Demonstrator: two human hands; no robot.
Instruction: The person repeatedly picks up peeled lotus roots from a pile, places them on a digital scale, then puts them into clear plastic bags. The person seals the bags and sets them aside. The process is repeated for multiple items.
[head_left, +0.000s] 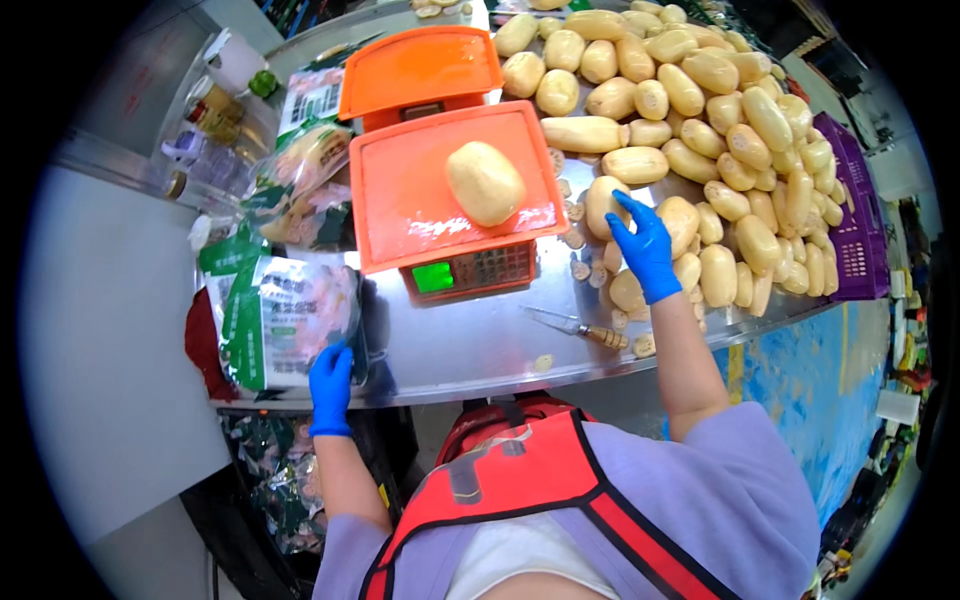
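Note:
My left hand (331, 388), in a blue glove, pinches the lower right edge of a printed green-and-white plastic bag (300, 319) lying at the table's left. Gloved likewise, my right hand (646, 251) has thumb and finger spread, their tips touching a peeled lotus root segment (602, 202) on the table. Between my hands stands a digital scale (480, 271) with a lit green display and an orange tray (405, 191). One thick lotus root segment (486, 184) rests on that tray.
A second orange-topped scale (420, 71) stands behind. Peeled lotus roots (682, 90) are heaped at right, beside a purple crate (859, 217). A wooden-handled knife (604, 336) lies near the front edge (487, 391) among cut slices. Filled bags (307, 161) and jars (217, 112) occupy the left.

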